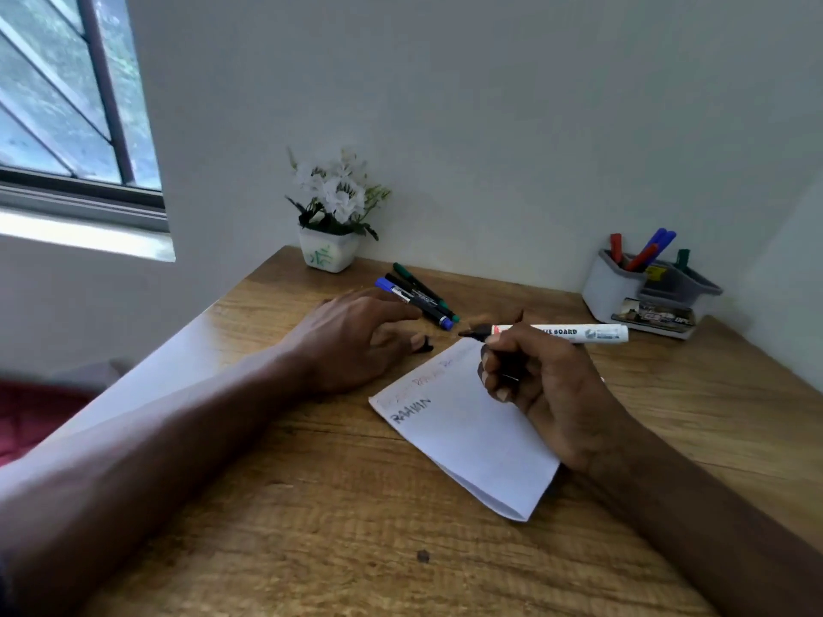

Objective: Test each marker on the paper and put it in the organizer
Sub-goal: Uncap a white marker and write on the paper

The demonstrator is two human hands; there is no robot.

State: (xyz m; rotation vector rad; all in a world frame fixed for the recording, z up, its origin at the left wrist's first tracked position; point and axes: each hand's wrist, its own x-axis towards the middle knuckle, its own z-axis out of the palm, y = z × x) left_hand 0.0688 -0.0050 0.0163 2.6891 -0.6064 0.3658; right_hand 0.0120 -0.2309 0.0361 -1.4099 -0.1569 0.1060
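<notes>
whiteboard marker [562,333] – uncapped, long axis left-right, tip pointing left, over paper [467,443] far edge | right hand [550,387] grips it | left hand [352,345] on table [311,505], black cap [426,346] at fingertips – grasp unclear

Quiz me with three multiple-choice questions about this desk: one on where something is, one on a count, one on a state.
1. Where does the organizer stand?
A. by the window
B. at the table's far right corner
C. on the paper

2. How many markers lie loose near the flower pot?
A. one
B. three
C. six

3. The whiteboard marker in the right hand is:
A. uncapped
B. capped
C. snapped in two

Answers: 1 B, it sits at the far right edge; 2 B, a green, a black and a blue one lie side by side; 3 A, its dark tip is bare.
</notes>
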